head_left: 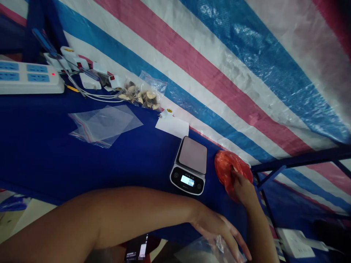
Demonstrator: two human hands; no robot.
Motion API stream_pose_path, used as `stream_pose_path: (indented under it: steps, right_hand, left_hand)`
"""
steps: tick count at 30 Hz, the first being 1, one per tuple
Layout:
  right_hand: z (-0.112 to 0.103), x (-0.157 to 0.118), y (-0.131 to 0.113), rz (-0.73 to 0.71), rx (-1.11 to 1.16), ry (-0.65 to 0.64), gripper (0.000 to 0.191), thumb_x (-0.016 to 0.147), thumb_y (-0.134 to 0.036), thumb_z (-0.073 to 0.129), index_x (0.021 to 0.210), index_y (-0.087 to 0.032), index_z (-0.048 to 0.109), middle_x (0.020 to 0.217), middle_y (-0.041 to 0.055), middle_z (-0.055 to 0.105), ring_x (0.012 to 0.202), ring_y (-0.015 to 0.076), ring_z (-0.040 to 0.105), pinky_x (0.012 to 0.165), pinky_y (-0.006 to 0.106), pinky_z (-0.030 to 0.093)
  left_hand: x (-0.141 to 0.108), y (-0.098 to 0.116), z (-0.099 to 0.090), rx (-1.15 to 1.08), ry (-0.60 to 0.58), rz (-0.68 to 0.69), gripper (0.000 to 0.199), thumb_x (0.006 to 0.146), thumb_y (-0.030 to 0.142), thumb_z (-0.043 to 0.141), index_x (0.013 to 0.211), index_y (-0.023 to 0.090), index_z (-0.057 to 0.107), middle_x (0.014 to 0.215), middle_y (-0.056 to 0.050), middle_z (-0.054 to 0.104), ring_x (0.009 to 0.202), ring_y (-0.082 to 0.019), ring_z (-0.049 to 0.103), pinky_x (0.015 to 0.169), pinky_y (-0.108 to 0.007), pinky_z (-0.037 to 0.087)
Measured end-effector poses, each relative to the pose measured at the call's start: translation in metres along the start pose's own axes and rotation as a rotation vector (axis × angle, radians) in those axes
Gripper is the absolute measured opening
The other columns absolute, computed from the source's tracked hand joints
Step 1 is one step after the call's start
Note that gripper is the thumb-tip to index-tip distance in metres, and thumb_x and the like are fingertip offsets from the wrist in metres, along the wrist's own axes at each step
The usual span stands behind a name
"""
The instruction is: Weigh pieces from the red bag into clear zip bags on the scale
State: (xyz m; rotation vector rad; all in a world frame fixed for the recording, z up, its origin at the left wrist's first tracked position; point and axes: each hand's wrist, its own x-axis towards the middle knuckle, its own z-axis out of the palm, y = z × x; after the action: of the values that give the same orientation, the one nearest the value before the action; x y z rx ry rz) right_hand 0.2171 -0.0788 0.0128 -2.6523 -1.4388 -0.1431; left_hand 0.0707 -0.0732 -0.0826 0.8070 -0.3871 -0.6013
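Observation:
My right hand (245, 189) is at a red plastic bag (225, 166) on the right end of the table, its fingers closed at the crumpled film; whether anything inside is gripped is hidden. Stretched across the front of the table, my left arm ends in my left hand (219, 230), which bends down over the near edge with a clear plastic bag (199, 250) in its fingers. Between the arm and the back wall stands a small kitchen scale (192, 155), its plate bare and its lit display reading 0.0.
Flat zip bags (105, 124) lie on the blue tabletop (131, 157). Along the back are a white paper (172, 126), a bag of dried slices (145, 98), cables, plugs and a power strip (33, 82). Striped sheeting (192, 62) hangs behind; a dark metal frame (296, 159) stands right.

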Motion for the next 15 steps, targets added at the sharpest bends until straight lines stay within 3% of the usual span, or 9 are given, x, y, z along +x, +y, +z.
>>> stream_pose_path:
  steps: [4,8,12,15]
  right_hand:
    - [0.013,0.025,0.001,0.049,-0.012,0.001,0.051,0.090,-0.020,0.039,0.131,-0.009,0.067,0.124,0.0208,0.070,0.112,0.0290,0.069,0.097,0.039,0.052]
    - [0.023,0.043,0.005,0.096,-0.041,-0.053,0.048,0.094,-0.028,0.040,0.119,-0.002,0.071,0.115,0.0280,0.071,0.108,0.0363,0.069,0.095,0.047,0.051]
    - [0.032,0.048,0.005,0.048,0.000,-0.092,0.052,0.091,-0.032,0.046,0.130,-0.003,0.066,0.122,0.0255,0.070,0.115,0.0360,0.067,0.098,0.044,0.050]
    - [0.032,0.048,-0.007,-0.087,0.040,-0.103,0.057,0.089,-0.029,0.047,0.139,-0.008,0.061,0.136,0.0203,0.066,0.131,0.0321,0.057,0.108,0.042,0.044]
  left_hand:
    - [0.001,0.008,0.003,-0.022,0.020,-0.122,0.066,0.044,0.012,0.093,0.104,0.022,0.066,0.088,0.003,0.073,0.075,-0.019,0.074,0.069,-0.031,0.059]
    - [-0.003,0.019,0.012,-0.042,0.052,-0.199,0.064,0.046,0.016,0.095,0.102,0.021,0.065,0.085,0.003,0.073,0.073,-0.018,0.074,0.070,-0.031,0.059]
    - [-0.009,0.029,0.021,-0.067,0.079,-0.242,0.058,0.049,0.022,0.096,0.098,0.019,0.064,0.082,0.003,0.073,0.068,-0.017,0.073,0.069,-0.031,0.059]
    - [-0.011,0.031,0.023,-0.067,0.060,-0.238,0.058,0.051,0.022,0.096,0.099,0.019,0.064,0.081,0.003,0.073,0.070,-0.017,0.073,0.070,-0.031,0.059]
